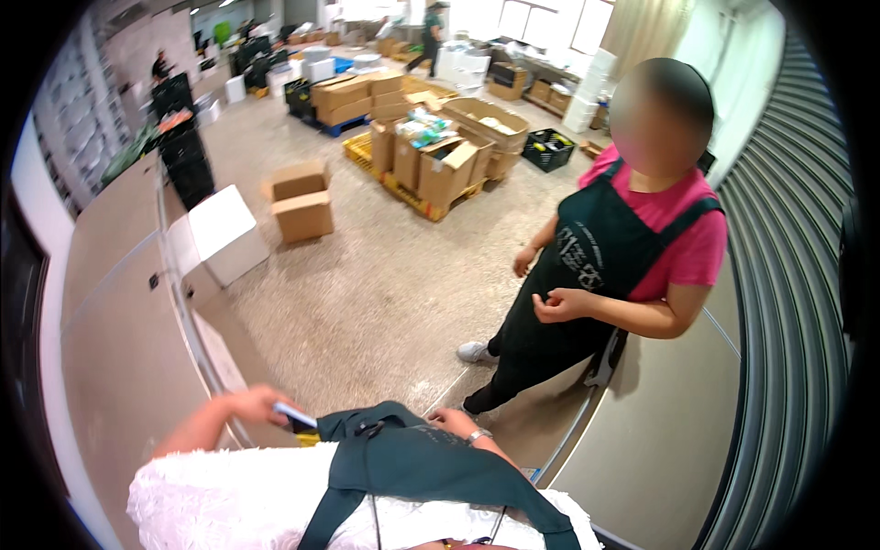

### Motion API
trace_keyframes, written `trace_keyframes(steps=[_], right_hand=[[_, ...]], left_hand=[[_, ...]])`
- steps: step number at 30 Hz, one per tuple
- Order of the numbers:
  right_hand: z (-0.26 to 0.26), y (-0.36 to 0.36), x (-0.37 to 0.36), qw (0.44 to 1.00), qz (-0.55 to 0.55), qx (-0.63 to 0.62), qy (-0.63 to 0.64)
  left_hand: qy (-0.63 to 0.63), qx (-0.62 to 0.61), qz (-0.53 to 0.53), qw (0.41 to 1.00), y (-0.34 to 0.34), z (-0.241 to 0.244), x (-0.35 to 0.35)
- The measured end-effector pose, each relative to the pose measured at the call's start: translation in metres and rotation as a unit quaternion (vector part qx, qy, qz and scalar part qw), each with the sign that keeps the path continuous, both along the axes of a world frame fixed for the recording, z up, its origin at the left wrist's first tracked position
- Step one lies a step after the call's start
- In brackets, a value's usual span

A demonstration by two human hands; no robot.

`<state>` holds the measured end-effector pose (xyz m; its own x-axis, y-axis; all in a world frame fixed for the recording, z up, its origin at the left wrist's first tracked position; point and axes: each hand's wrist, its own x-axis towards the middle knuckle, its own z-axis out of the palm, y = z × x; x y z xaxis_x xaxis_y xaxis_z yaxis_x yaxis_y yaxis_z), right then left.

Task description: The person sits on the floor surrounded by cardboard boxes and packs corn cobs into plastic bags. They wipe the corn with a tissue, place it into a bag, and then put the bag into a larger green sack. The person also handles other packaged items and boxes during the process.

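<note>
My left hand [256, 405] is closed around a thin, flat, pale-edged object [295, 415], possibly a phone, at my left side. Part of something yellow [309, 439] shows just below it. Over a white textured top [234, 481] I wear a dark green apron [412, 460] with black cords hanging down its front. My right hand [450, 421], with a metal bracelet or watch [480, 434] at the wrist, rests at the apron's front. Its fingertips are partly hidden, and I cannot tell whether they grip the cloth.
A person in a pink shirt and dark apron [584, 254] stands close at right, beside a grey-beige panel [660, 426] and corrugated shutter [790, 206]. An open cardboard box [302, 218], a white box [223, 227] and a yellow pallet [405, 196] of cartons stand on the floor. Two people are farther back.
</note>
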<state>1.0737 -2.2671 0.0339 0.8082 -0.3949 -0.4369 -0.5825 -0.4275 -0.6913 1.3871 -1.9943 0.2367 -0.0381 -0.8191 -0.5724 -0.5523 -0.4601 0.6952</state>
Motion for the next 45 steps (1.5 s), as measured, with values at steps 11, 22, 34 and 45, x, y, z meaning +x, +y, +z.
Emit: trace_keyframes(steps=[11, 22, 34, 45], right_hand=[[0.205, -0.017, 0.044, 0.937, 0.034, 0.157, -0.31], [0.236, -0.034, 0.162, 0.716, -0.044, 0.447, -0.535], [0.23, -0.008, 0.265, 0.603, 0.107, 0.666, -0.426], [0.16, 0.008, 0.279, 0.597, 0.081, 0.715, -0.356]], left_hand=[[0.441, -0.368, 0.289, 0.766, -0.139, 0.069, 0.01], [0.73, 0.014, 0.15, 0.667, -0.192, -0.021, 0.008], [0.657, -0.171, 0.201, 0.707, -0.14, 0.011, 0.042], [0.515, -0.252, 0.259, 0.778, -0.118, 0.024, 0.027]])
